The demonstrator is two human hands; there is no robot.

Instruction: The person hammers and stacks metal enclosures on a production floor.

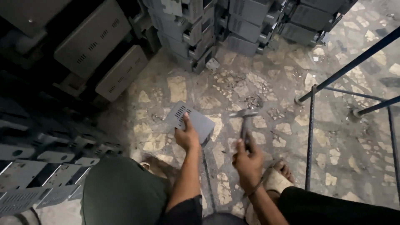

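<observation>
Head view looks down on a cracked stone-patch floor (266,83) littered with small debris. At frame centre the left hand (186,136) grips a grey vented metal box (189,121) standing on the floor; just right, the right hand (247,160) is closed round a hammer (244,121). Stacked grey casings (187,29) fill the top and left; a blue metal frame (346,98) stands right.

Stacks of grey metal cases (187,29) at top centre, more flat vented covers (93,41) piled top left w/ others (25,183) bottom left. Blue metal frame (354,96) at right (thin rods) on stone-chip floor (354,154).
</observation>
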